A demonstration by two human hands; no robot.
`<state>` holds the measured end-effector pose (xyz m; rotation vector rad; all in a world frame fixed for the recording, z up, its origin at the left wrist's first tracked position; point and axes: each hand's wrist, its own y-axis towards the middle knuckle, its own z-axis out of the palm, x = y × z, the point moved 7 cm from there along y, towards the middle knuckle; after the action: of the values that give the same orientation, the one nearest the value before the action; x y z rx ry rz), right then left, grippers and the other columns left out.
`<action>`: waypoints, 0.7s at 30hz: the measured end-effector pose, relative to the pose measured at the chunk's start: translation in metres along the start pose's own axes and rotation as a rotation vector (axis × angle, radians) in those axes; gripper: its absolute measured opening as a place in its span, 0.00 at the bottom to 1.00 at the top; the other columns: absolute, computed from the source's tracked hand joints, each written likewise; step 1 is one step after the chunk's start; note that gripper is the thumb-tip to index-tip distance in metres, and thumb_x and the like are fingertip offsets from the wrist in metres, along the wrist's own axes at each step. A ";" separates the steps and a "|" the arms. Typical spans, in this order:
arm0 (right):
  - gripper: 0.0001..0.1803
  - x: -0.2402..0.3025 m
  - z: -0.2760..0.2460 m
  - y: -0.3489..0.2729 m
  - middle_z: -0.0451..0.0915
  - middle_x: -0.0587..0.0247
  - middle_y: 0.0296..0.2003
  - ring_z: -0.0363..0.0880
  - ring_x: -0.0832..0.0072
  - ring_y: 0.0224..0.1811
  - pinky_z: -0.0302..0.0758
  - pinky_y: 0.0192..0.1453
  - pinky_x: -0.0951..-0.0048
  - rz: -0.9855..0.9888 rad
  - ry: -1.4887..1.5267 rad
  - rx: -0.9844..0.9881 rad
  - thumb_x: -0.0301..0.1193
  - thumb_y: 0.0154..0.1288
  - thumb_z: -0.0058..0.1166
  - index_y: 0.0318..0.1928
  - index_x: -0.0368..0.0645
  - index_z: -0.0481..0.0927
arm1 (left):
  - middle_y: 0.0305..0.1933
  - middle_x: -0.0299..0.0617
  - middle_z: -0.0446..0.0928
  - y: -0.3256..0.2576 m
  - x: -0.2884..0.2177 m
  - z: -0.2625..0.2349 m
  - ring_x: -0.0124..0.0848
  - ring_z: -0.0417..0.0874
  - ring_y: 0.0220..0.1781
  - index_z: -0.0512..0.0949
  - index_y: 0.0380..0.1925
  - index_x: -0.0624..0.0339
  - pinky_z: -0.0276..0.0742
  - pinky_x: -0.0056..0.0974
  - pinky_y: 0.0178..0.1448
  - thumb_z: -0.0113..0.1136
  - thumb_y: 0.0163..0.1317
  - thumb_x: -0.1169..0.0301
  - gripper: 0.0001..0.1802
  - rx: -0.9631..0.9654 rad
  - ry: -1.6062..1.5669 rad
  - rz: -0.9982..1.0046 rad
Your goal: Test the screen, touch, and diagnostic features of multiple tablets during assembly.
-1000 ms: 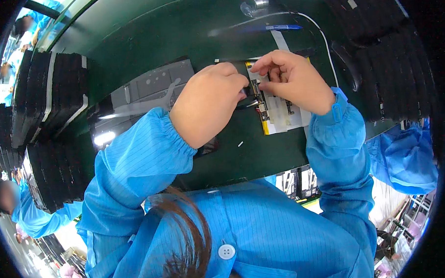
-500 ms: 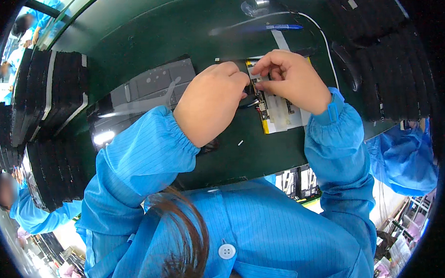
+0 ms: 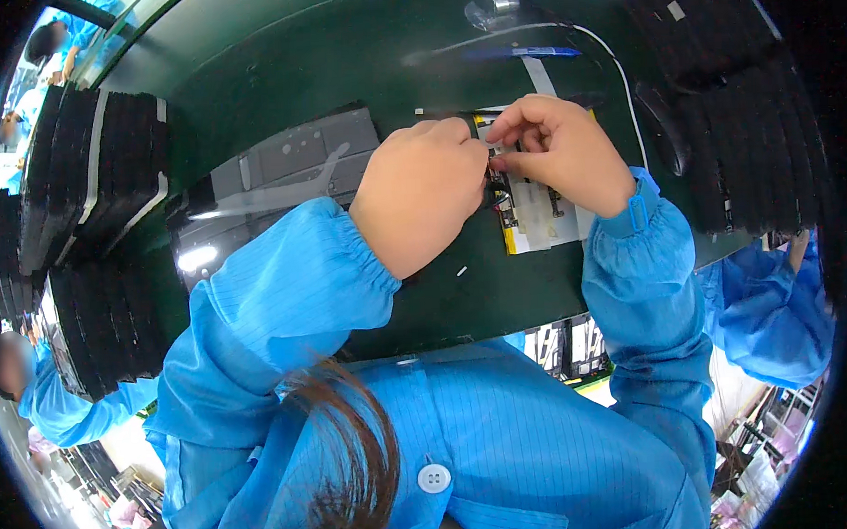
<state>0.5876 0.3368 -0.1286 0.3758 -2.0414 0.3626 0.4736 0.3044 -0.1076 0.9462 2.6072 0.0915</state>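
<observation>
So the hardest part to make out is the fingertips: the left hand (image 3: 426, 194) is mostly showing its back, so its curled fingers are hiding whatever might be between them, and I honestly can't tell if it's grasping something or just clenching. The right hand (image 3: 569, 157) is curving its thumb and forefinger with a gap between the tips; can't tell if it's pinching anything small in there either. That hand is also covering a good chunk of the flat panel (image 3: 538, 214), the pale one with yellow edges and a strip of tiny circuit parts. The panel is lying on the dark green table (image 3: 481, 304), right of center in the upper half of the frame, directly below the right hand's fingers and just right of the left fingertips. Its lower part is peeking out under the right palm. A glossy dark sheet (image 3: 280, 167) is lying left of center, partly disappearing behind the left arm. A blue pen (image 3: 547, 51) is resting near the top, a white cable (image 3: 615, 57) is curving around the upper right, and a tiny white scrap (image 3: 462, 271) is sitting below the hands. Black stacks (image 3: 98, 173) are crowding the left side, more dark stacks (image 3: 746, 146) are fading into the rim at right.
</observation>
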 end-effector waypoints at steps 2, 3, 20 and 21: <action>0.13 0.001 0.001 0.001 0.74 0.69 0.25 0.63 0.86 0.21 0.64 0.25 0.82 0.002 -0.014 0.001 0.23 0.45 0.62 0.35 0.38 0.80 | 0.34 0.46 0.74 0.000 0.002 0.002 0.43 0.76 0.39 0.77 0.31 0.61 0.74 0.42 0.44 0.60 0.49 0.70 0.10 0.016 0.011 -0.005; 0.13 0.002 0.001 0.001 0.74 0.69 0.25 0.63 0.86 0.22 0.64 0.25 0.82 0.003 -0.028 0.001 0.23 0.45 0.63 0.35 0.38 0.80 | 0.34 0.45 0.74 -0.001 0.003 0.002 0.43 0.76 0.39 0.77 0.31 0.61 0.74 0.42 0.44 0.61 0.49 0.69 0.10 0.013 0.002 -0.009; 0.09 0.002 0.005 0.004 0.73 0.66 0.24 0.67 0.81 0.23 0.65 0.26 0.78 -0.068 -0.132 -0.039 0.27 0.45 0.64 0.30 0.41 0.80 | 0.41 0.49 0.74 -0.011 0.005 -0.028 0.45 0.74 0.45 0.76 0.40 0.62 0.70 0.44 0.51 0.61 0.50 0.68 0.16 0.011 0.011 0.021; 0.09 0.000 0.004 0.001 0.73 0.66 0.24 0.68 0.79 0.23 0.66 0.27 0.77 -0.042 -0.138 -0.039 0.27 0.45 0.64 0.30 0.41 0.80 | 0.44 0.50 0.73 -0.018 0.009 -0.044 0.46 0.73 0.48 0.75 0.44 0.63 0.69 0.43 0.53 0.61 0.51 0.69 0.19 -0.023 -0.004 0.026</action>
<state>0.5837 0.3361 -0.1305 0.4296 -2.1684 0.2768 0.4408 0.2987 -0.0724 0.9715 2.5845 0.1256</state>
